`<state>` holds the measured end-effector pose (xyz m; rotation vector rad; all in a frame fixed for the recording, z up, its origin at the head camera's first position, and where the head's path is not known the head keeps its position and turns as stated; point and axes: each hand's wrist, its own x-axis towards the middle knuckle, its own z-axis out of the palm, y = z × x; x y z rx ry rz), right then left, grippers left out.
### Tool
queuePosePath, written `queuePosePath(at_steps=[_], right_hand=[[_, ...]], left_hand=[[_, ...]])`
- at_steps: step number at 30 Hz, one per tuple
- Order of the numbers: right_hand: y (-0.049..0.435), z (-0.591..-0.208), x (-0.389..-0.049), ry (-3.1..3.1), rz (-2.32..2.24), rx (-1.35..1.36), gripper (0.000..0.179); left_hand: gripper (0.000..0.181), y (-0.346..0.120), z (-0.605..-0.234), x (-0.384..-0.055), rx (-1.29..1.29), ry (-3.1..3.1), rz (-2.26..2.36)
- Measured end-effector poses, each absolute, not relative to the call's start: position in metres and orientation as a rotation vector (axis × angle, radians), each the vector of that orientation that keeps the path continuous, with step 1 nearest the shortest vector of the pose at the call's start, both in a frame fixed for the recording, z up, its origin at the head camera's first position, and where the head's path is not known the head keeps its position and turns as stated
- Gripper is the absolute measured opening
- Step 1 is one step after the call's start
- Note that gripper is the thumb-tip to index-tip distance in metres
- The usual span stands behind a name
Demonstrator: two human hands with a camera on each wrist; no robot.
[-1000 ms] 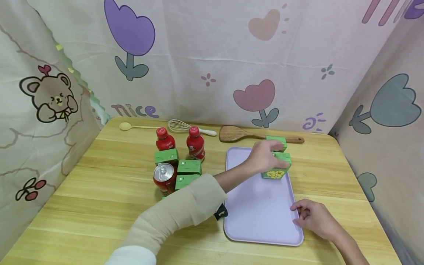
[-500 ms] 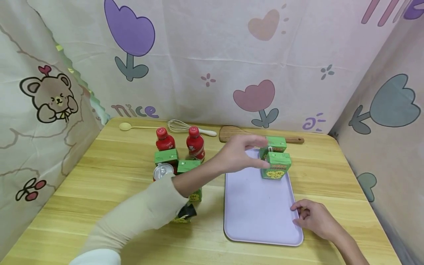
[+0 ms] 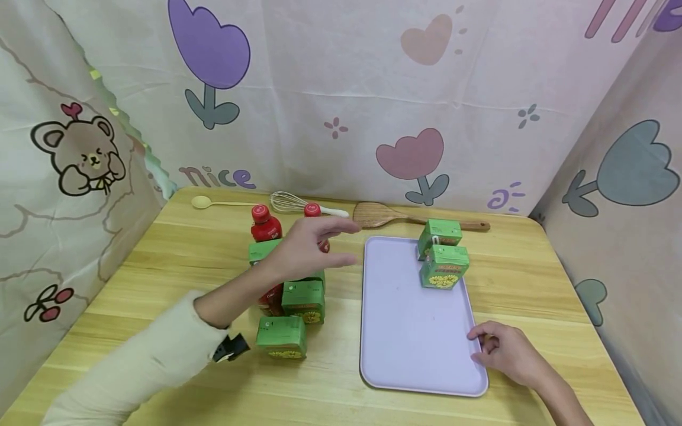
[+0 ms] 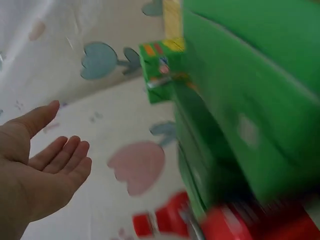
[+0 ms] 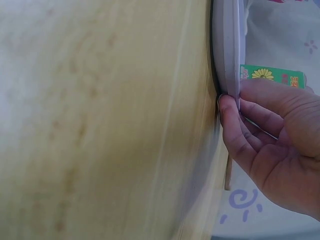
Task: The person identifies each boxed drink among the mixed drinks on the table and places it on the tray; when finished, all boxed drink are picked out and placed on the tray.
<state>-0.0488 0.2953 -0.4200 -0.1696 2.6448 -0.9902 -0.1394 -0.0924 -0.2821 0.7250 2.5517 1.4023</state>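
Observation:
My left hand (image 3: 302, 249) hovers over the group of drinks on the left, fingers extended and thumb apart, holding nothing. Around and below it are several green drink cartons (image 3: 281, 337) with yellow flowers, two red bottles (image 3: 264, 225) and a red can (image 3: 272, 299), mostly hidden by the forearm. At the right edge of the lilac tray (image 3: 415, 343), my right hand (image 3: 506, 353) pinches the rim between thumb and fingers, as the right wrist view shows. Two more green cartons, a front one (image 3: 444, 267) and a rear one (image 3: 440, 235), stand at the tray's far right.
Along the back of the wooden table (image 3: 176, 284) lie a yellow spoon (image 3: 202, 203), a whisk (image 3: 290, 202) and a wooden spatula (image 3: 375, 215). A patterned cloth (image 3: 319, 89) hangs behind and on both sides.
My left hand has let go of the front carton on the tray and moved left, over the group of drinks. The right hand has stayed at the tray's rim.

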Motion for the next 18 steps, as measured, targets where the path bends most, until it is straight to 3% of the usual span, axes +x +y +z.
queuePosePath(at_steps=[18], right_hand=[[0.296, -0.422, -0.049, 2.661, -0.988, -0.192, 0.031]], left_hand=[[0.050, -0.161, -0.325, -0.168, 0.692, 2.521, 1.132]])
